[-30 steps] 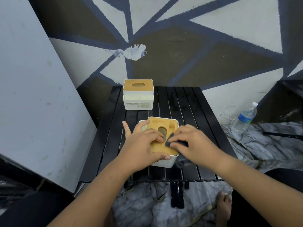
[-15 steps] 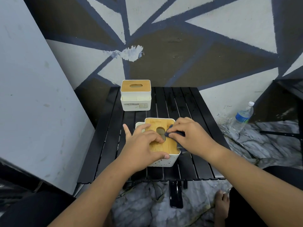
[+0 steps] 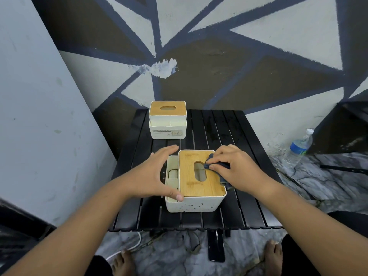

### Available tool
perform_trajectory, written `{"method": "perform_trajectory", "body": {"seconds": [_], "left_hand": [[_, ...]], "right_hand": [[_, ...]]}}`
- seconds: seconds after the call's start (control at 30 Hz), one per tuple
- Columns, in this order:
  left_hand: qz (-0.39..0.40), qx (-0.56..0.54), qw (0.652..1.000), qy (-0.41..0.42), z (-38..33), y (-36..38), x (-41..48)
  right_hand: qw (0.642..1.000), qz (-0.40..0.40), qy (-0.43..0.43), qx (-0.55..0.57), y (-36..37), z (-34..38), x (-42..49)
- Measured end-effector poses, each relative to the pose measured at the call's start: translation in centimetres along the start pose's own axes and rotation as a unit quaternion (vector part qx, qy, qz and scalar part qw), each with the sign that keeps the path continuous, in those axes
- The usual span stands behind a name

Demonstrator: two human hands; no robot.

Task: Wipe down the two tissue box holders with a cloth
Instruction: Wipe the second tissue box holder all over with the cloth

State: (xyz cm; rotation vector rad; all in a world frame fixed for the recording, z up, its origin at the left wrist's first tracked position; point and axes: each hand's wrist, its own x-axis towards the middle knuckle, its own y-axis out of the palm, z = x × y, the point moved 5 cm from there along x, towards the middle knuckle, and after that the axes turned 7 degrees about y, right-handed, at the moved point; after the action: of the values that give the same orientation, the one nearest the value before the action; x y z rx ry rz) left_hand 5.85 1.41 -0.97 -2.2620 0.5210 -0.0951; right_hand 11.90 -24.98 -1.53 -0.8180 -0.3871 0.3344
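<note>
Your left hand (image 3: 151, 172) is coming off the bamboo lid (image 3: 191, 188), where it was pressing half a second ago, and is now sitting out at the left flank of the near tissue box holder (image 3: 197, 204). Your right hand (image 3: 237, 170) is keeping the dark cloth (image 3: 209, 166) on the lid, just beside the oval slot (image 3: 199, 170).

The left hand is spreading wide, fingers gently arched and holding nothing. Its thumb tip is touching the holder's front-left corner, and the fingers are reaching over the open side compartment (image 3: 172, 182); whether they are touching the far edge, you cannot tell from here. The right hand's fingers are curling round the bunched cloth and pinching it down onto the wood, with a tail of cloth trailing under the palm off the lid's right edge.

That shift is uncovering the left half of the lid, so it looks as though the wiping is now free to run across the whole top. The near holder is lying between your two hands on the black slatted table (image 3: 219, 132). The second tissue box holder (image 3: 167, 120) is standing well beyond your left fingertips, apart from both hands and apparently not yet being wiped.
</note>
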Motion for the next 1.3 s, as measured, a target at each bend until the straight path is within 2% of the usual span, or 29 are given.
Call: {"method": "perform_trajectory", "body": {"seconds": [0.2,0.3,0.4,0.53,0.77,1.03,1.17,1.3], "left_hand": [[0.019,0.020,0.999,0.026,0.3,1.0,1.0],[0.030,0.089,0.994,0.050,0.4,1.0,1.6],[0.029,0.132,0.990,0.049,0.7,0.9,1.7],[0.019,0.113,0.992,0.050,0.7,1.0,1.5],[-0.012,0.118,0.991,0.061,-0.3,1.4,1.3],[-0.001,0.093,0.995,0.027,-1.0,2.3,1.2],[-0.003,0.107,0.994,0.013,-0.9,2.4,1.1],[-0.005,0.122,0.993,0.009,-0.6,2.6,1.3]], "right_hand": [[1.000,0.001,0.009,0.011,0.0,0.0,0.3],[1.000,-0.014,0.018,0.004,0.2,0.4,-0.5],[1.000,0.013,0.013,-0.002,0.0,1.3,-3.3],[0.999,0.036,-0.018,0.000,-0.2,2.4,-6.7],[0.999,-0.008,0.038,0.019,-0.4,0.9,-1.8],[0.997,0.009,0.072,0.042,-0.4,0.4,-2.5],[0.997,-0.016,0.069,0.043,-0.6,0.7,-3.1],[0.998,0.029,0.055,0.023,-0.7,1.6,-6.1]]}}
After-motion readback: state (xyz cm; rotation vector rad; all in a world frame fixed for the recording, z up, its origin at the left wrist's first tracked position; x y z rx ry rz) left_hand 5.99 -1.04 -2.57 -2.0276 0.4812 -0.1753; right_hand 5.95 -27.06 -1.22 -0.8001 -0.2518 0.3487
